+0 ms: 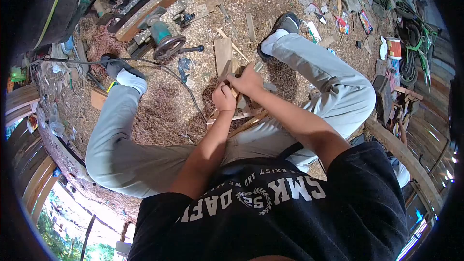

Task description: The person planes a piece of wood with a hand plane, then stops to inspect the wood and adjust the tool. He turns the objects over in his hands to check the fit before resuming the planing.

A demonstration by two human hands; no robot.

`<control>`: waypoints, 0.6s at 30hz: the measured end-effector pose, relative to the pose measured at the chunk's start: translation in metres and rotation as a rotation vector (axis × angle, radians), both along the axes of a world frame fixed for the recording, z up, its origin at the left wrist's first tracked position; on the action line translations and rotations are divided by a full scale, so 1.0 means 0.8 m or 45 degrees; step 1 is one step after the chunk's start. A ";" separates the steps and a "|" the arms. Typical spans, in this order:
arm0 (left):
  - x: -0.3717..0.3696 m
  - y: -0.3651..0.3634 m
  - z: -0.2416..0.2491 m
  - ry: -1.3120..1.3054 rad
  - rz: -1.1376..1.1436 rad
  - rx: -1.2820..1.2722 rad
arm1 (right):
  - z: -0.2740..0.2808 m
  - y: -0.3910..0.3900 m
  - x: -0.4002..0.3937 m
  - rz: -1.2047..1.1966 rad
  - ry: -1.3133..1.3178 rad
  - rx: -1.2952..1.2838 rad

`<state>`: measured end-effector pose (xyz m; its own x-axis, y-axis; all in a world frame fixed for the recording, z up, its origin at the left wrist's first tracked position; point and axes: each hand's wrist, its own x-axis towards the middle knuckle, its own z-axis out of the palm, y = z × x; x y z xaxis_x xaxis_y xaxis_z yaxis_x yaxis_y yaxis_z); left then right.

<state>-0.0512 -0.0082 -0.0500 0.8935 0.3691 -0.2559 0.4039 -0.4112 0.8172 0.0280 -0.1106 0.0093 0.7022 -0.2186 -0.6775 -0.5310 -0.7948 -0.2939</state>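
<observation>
Between my spread legs, my left hand (224, 97) and my right hand (247, 80) are close together over a small piece of wood. Fingers of both hands are bent round something at the wood; a dark, thin blade-like shape shows just above my left hand, too small to make out well. A light wooden board (223, 53) lies beyond my hands on the shavings. Wooden strips (248, 124) lie just below them, near my lap. The undersides of my hands and most of the held piece are hidden.
At the upper left stands a machine with a round handwheel (169, 47) and thick beams. A dark cable (169, 70) runs across the floor to its right. Wood shavings and scraps cover the ground. A red and white bucket (394, 48) and a green bicycle (425, 50) are at the right.
</observation>
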 end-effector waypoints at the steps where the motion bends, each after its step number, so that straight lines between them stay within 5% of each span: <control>1: -0.003 0.000 -0.003 0.024 -0.005 -0.031 | 0.005 0.000 -0.003 0.006 0.026 0.004; 8: -0.008 -0.011 -0.017 -0.065 0.065 -0.047 | -0.051 -0.013 0.019 -0.047 -0.028 0.004; 18: -0.002 -0.007 0.001 0.063 0.000 0.021 | -0.009 -0.010 0.006 0.009 0.050 0.051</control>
<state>-0.0529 -0.0135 -0.0496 0.8798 0.3740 -0.2932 0.4435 -0.4244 0.7894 0.0326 -0.1187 0.0017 0.6763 -0.1858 -0.7128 -0.5371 -0.7866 -0.3046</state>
